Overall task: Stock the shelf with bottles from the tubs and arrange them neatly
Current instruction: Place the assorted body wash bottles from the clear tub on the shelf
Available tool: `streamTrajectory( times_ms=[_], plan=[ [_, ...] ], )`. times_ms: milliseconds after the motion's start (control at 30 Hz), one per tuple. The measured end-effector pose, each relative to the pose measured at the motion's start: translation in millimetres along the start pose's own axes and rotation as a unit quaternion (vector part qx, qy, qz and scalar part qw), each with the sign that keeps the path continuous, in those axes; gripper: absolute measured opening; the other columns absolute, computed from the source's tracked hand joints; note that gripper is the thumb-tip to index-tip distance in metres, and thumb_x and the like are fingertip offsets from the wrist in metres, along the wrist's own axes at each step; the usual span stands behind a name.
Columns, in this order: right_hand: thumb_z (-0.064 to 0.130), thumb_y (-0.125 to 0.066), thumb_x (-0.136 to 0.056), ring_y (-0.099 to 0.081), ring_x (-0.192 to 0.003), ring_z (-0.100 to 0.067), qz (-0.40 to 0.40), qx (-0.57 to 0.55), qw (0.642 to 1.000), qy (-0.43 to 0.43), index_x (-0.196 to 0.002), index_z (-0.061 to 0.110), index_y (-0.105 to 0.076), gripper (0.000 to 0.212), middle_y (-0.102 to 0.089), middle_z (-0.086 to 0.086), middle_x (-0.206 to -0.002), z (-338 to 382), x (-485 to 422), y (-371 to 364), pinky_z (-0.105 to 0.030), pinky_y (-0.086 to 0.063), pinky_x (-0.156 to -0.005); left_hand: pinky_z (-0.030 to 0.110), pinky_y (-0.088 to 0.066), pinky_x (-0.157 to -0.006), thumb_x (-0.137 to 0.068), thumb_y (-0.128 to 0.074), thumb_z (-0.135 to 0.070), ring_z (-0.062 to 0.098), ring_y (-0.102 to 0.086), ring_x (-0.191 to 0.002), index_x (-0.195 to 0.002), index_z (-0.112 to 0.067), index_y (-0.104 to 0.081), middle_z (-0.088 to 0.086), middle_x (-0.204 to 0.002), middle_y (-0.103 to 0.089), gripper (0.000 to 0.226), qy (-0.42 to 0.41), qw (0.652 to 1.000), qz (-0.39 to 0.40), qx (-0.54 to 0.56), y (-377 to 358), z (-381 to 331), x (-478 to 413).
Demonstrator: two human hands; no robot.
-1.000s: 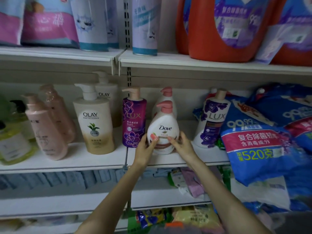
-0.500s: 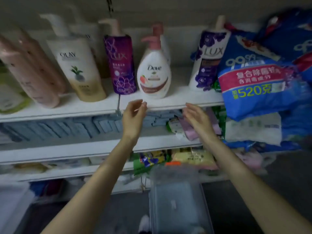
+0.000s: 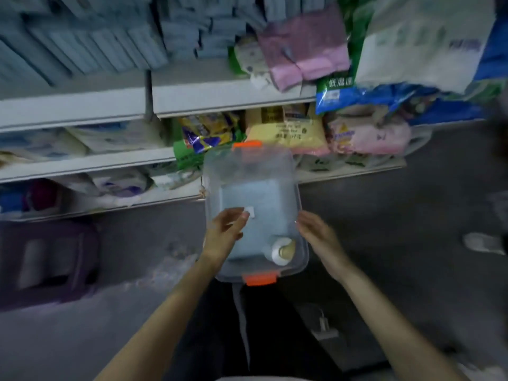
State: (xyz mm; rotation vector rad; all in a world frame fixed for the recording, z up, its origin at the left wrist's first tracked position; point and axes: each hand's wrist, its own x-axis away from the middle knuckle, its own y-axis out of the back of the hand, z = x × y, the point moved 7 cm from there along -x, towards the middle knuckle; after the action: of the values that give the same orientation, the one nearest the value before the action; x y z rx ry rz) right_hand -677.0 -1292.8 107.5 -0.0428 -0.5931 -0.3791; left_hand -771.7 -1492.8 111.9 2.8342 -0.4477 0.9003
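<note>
A clear plastic tub (image 3: pixel 292 171) with orange latches stands on the floor in front of the shelves. One white bottle (image 3: pixel 280 251) with a tan pump lies in its near right corner. My left hand (image 3: pixel 225 232) hovers over the tub's left rim, fingers loosely spread and holding nothing. My right hand (image 3: pixel 319 237) hangs at the tub's right rim, also holding nothing. The shelf with the stocked bottles is out of view above.
Lower shelves (image 3: pixel 225 100) carry blue packs, pink packs (image 3: pixel 302 50) and bagged goods (image 3: pixel 286 130). A dark purple crate (image 3: pixel 46 259) sits on the floor at left. A person's white shoe (image 3: pixel 483 243) shows at the right edge.
The view has tilted down from the bottle shelf to the floor. Both hands let go of the Dove bottle and dropped to the tub's rim.
</note>
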Motion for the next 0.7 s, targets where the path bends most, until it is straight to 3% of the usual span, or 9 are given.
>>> streamTrajectory(
  times_ms=[100,167,200,267,300,367,467,567,700],
  plan=[
    [0.005,-0.058,-0.090,-0.054,-0.109,-0.010,-0.021,-0.009,0.999,-0.035,-0.125,0.011,-0.052,0.037,-0.058,-0.004,-0.120,-58,7,-2,-0.006,-0.046,-0.077,0.043,-0.051,-0.089,-0.091,-0.061,-0.020,0.023,-0.060,-0.099,-0.100,-0.017,-0.064,0.005,-0.103,-0.064,0.010,0.064,0.998,0.001,-0.002,-15,62,9],
    [0.007,-0.058,-0.091,-0.054,-0.111,-0.010,-0.034,-0.014,0.998,-0.054,-0.130,0.007,-0.050,0.040,-0.058,-0.003,-0.122,-87,8,-2,-0.005,-0.046,-0.080,0.045,-0.050,-0.090,-0.092,-0.061,-0.018,0.022,-0.058,-0.096,-0.109,-0.010,-0.063,0.008,-0.105,-0.064,0.019,0.083,0.996,0.006,-0.003,-24,92,11],
    [0.010,-0.058,-0.091,-0.053,-0.114,-0.010,-0.037,-0.020,0.997,-0.061,-0.132,0.006,-0.050,0.041,-0.057,-0.002,-0.125,-100,8,-3,-0.009,-0.047,-0.086,0.044,-0.051,-0.089,-0.092,-0.060,-0.019,0.021,-0.059,-0.098,-0.110,-0.010,-0.063,0.008,-0.106,-0.064,0.021,0.092,0.996,0.010,-0.002,-29,105,11],
    [0.017,-0.059,-0.091,-0.053,-0.121,-0.014,-0.053,-0.034,0.995,-0.072,-0.132,0.008,-0.051,0.043,-0.057,-0.003,-0.130,-123,7,-1,-0.029,-0.045,-0.103,0.032,-0.054,-0.082,-0.092,-0.059,-0.023,0.019,-0.060,-0.105,-0.111,-0.015,-0.063,0.005,-0.110,-0.064,0.020,0.107,0.994,0.023,-0.002,-38,125,8],
    [0.023,-0.060,-0.090,-0.053,-0.122,-0.015,-0.064,-0.036,0.994,-0.076,-0.132,0.010,-0.053,0.044,-0.058,-0.003,-0.131,-132,7,1,-0.039,-0.042,-0.107,0.026,-0.052,-0.079,-0.093,-0.058,-0.024,0.018,-0.060,-0.107,-0.110,-0.018,-0.062,0.004,-0.111,-0.064,0.019,0.113,0.993,0.031,-0.001,-43,134,7],
    [0.036,-0.061,-0.089,-0.054,-0.123,-0.014,-0.068,-0.045,0.994,-0.078,-0.130,0.016,-0.056,0.046,-0.060,0.002,-0.130,-144,6,-1,-0.043,-0.040,-0.107,0.018,-0.050,-0.075,-0.095,-0.056,-0.023,0.016,-0.060,-0.106,-0.110,-0.019,-0.062,0.001,-0.110,-0.064,0.017,0.127,0.991,0.036,0.003,-52,147,4],
    [0.030,-0.055,-0.093,-0.058,-0.119,-0.015,-0.091,-0.089,0.988,-0.085,-0.125,0.015,-0.061,0.035,-0.064,-0.001,-0.124,-156,0,-2,-0.041,-0.043,-0.104,0.020,-0.052,-0.081,-0.095,-0.055,-0.022,0.015,-0.060,-0.106,-0.109,-0.020,-0.062,-0.004,-0.104,-0.065,0.015,0.136,0.990,0.045,0.001,-65,157,-7],
    [0.024,-0.048,-0.099,-0.062,-0.113,-0.014,-0.086,-0.098,0.989,-0.070,-0.118,0.017,-0.064,0.027,-0.068,0.000,-0.118,-149,-12,-10,-0.031,-0.048,-0.098,0.037,-0.050,-0.096,-0.095,-0.057,-0.021,0.016,-0.060,-0.106,-0.115,-0.015,-0.063,0.000,-0.109,-0.066,0.022,0.120,0.991,0.052,-0.015,-69,157,-24],
    [0.023,-0.048,-0.099,-0.065,-0.106,-0.012,-0.083,-0.099,0.989,-0.075,-0.118,0.016,-0.063,0.026,-0.069,-0.002,-0.115,-137,-30,-21,-0.028,-0.050,-0.094,0.036,-0.049,-0.093,-0.096,-0.054,-0.019,0.015,-0.057,-0.104,-0.119,-0.012,-0.062,0.002,-0.112,-0.063,0.025,0.116,0.992,0.038,0.000,-61,155,-40]
  ],
)
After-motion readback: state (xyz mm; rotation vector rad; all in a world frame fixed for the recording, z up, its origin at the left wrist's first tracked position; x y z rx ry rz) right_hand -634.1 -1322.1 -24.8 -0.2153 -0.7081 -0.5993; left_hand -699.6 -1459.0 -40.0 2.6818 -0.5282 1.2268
